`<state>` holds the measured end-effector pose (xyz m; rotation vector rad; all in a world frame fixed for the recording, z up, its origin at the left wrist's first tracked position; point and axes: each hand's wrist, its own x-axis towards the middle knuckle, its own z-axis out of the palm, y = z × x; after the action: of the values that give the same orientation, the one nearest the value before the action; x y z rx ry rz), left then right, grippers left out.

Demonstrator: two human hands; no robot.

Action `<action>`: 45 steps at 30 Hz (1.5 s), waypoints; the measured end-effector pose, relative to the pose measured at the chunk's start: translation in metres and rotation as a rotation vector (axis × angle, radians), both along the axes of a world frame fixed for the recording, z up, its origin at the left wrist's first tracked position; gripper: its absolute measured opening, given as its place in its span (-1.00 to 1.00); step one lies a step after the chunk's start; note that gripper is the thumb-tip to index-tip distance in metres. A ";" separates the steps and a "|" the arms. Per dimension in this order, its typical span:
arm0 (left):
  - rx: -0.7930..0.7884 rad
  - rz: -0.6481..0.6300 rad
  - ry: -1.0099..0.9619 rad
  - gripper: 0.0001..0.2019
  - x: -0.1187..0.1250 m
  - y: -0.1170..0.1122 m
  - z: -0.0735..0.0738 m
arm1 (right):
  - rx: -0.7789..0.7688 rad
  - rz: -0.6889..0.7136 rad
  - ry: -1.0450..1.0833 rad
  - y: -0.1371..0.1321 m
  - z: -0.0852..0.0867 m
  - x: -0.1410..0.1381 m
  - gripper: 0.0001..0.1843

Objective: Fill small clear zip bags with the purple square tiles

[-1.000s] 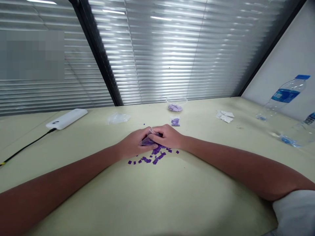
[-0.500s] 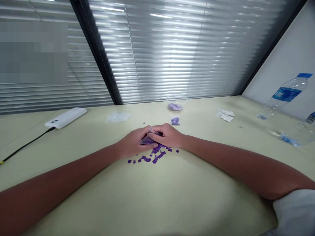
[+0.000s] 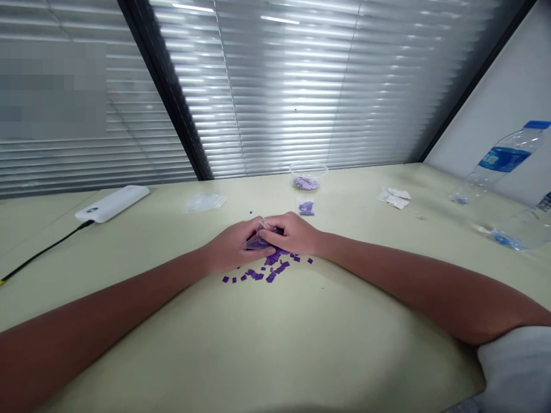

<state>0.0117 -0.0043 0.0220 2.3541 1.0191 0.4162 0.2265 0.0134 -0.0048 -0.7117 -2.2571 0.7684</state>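
A small clear plastic bag (image 3: 255, 243) with purple pieces inside is held between both hands, just above the table. My left hand (image 3: 230, 245) grips its left side, thumb toward me. My right hand (image 3: 297, 234) closes on the bag's upper right part, its fingertips meeting those of the left. Beneath and in front of the hands, several small purple squares (image 3: 270, 277) lie scattered on the table. Part of this pile is hidden by the hands. Farther back lies a filled bag of purple pieces (image 3: 306, 209).
A clear round tub (image 3: 309, 172) holding light purple bits stands at the back. Left of it lie empty clear bags (image 3: 205, 202) and a white power bank (image 3: 112, 204) with a black cable. Crumpled white paper (image 3: 395, 198) and two plastic bottles (image 3: 501, 160) are on the right.
Both hands keep their hold on the bag in nearly the same pose. The whole view has shifted slightly; the purple squares look unchanged.
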 end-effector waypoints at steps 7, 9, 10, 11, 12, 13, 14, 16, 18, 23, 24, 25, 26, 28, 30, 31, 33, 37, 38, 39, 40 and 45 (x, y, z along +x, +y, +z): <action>0.009 0.003 0.003 -0.60 0.000 -0.001 0.000 | -0.016 0.002 -0.011 0.000 0.001 0.000 -0.59; 0.010 0.000 -0.002 -0.59 0.000 -0.001 0.000 | -0.015 0.001 -0.008 0.000 0.001 0.000 -0.60; 0.010 -0.001 -0.004 -0.58 0.000 -0.001 0.000 | -0.014 0.000 -0.005 -0.001 0.001 0.000 -0.60; 0.009 -0.004 -0.004 -0.58 0.000 -0.001 0.001 | -0.014 0.001 -0.003 -0.001 0.001 0.000 -0.60; 0.009 -0.005 -0.005 -0.57 0.000 -0.001 0.001 | -0.016 0.002 -0.001 -0.001 0.001 0.000 -0.60; 0.008 -0.006 -0.004 -0.56 0.001 0.000 0.001 | -0.017 0.003 0.001 -0.001 0.001 0.000 -0.60; 0.008 -0.007 -0.002 -0.56 0.001 0.000 0.001 | -0.017 0.004 0.003 -0.001 0.001 0.000 -0.60; 0.012 -0.008 0.002 -0.57 0.001 0.000 0.001 | -0.012 0.004 0.003 0.000 0.001 0.000 -0.59; 0.014 -0.011 0.005 -0.58 0.000 0.000 0.000 | -0.005 0.001 0.001 0.000 0.001 0.001 -0.58; 0.005 -0.008 0.002 -0.58 0.000 0.001 -0.001 | 0.000 0.000 -0.004 0.000 0.001 0.000 -0.58; 0.003 -0.007 0.003 -0.57 0.000 0.001 -0.001 | -0.001 0.000 -0.005 0.000 0.000 0.000 -0.58; 0.001 -0.006 0.003 -0.57 0.000 0.001 -0.001 | -0.001 0.002 -0.005 0.001 0.000 0.000 -0.58; -0.002 -0.006 0.004 -0.57 0.000 0.000 -0.001 | 0.000 0.004 -0.005 0.001 0.000 0.000 -0.58; 0.001 -0.005 0.008 -0.58 0.000 0.000 0.000 | 0.003 0.005 -0.003 0.001 0.000 0.001 -0.58; 0.009 -0.007 0.010 -0.58 0.000 0.000 0.000 | 0.006 0.003 -0.002 0.001 0.001 0.001 -0.58; 0.011 -0.007 0.009 -0.59 0.000 0.000 0.000 | 0.007 0.002 -0.003 0.001 0.001 0.001 -0.58; 0.010 -0.008 0.005 -0.58 0.000 0.000 0.000 | 0.002 0.001 -0.006 0.000 0.001 0.000 -0.59; 0.004 -0.013 0.004 -0.58 -0.001 0.001 -0.001 | 0.003 0.001 -0.012 0.000 0.001 0.000 -0.59; 0.005 -0.013 0.003 -0.58 -0.001 0.001 -0.001 | 0.006 0.000 -0.013 0.001 0.001 0.000 -0.59; 0.005 -0.014 0.002 -0.59 -0.001 0.001 -0.001 | 0.009 0.000 -0.013 0.001 0.001 0.000 -0.59; 0.006 -0.012 0.002 -0.59 -0.001 0.001 -0.001 | 0.012 0.001 -0.012 0.001 0.000 0.000 -0.59; 0.009 0.004 0.008 -0.59 0.000 0.001 -0.001 | 0.015 -0.003 -0.007 0.001 0.000 0.001 -0.58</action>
<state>0.0116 -0.0032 0.0210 2.3639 1.0278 0.4134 0.2271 0.0146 -0.0046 -0.7114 -2.2654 0.7482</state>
